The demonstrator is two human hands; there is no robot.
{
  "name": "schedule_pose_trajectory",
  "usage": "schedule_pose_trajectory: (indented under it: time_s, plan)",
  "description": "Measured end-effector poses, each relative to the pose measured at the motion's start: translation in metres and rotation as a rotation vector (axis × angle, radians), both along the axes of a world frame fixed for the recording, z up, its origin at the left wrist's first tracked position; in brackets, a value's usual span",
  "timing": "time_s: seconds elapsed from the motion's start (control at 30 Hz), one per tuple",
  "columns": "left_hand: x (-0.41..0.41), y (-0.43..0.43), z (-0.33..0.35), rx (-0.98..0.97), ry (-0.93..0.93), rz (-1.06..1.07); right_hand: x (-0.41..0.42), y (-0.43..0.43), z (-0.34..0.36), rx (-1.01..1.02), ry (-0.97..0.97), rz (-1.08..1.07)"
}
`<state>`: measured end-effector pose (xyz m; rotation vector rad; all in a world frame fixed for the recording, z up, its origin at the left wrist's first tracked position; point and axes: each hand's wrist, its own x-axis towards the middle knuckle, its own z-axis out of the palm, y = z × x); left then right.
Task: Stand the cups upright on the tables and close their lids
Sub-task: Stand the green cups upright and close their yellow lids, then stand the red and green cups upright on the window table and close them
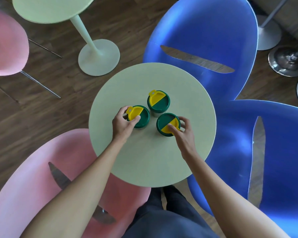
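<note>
Centrally in the frame, a round pale green surface (144, 160) is being viewed from above, and three green cups with yellow flip lids are being kept upright on it, close together but apart. The left cup (139, 116) is being gripped by the left hand (123, 123): its fingers are curled around the far rim and the thumb is being pressed onto the yellow flap, which is being held slightly raised. The right cup (167, 124) is being clasped by the right hand (184, 133), with the thumb laid on its yellow flap and the fingers wrapped around the right side. The far cup (158, 101), just above the other two in the frame, is not being touched; its yellow flap is lying flat.

Two blue chairs (213, 40) are being shown at the right, a pink chair (33, 186) at the lower left, and a second green table (50, 7) at the upper left, all on a dark wooden floor (58, 74).
</note>
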<state>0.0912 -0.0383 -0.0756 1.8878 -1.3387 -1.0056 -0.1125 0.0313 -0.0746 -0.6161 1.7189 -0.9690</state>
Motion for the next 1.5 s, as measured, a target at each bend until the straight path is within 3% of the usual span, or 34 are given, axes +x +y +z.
schedule_pose_trajectory:
  time_s: [0.87, 1.03, 1.17, 1.5]
  plan:
    - [-0.002, -0.004, 0.005, 0.127, 0.035, -0.134, 0.008, -0.003, -0.003, 0.036, 0.021, 0.089]
    - [-0.007, 0.009, 0.018, -0.087, -0.112, -0.089, 0.0, 0.005, 0.012, 0.006, 0.06, 0.055]
    - [-0.011, 0.026, 0.035, -0.272, -0.237, -0.203, -0.014, 0.022, 0.041, -0.097, 0.171, -0.022]
    - [-0.081, 0.097, 0.095, -0.439, -0.193, -0.586, -0.058, 0.118, 0.11, -0.148, 0.273, -0.078]
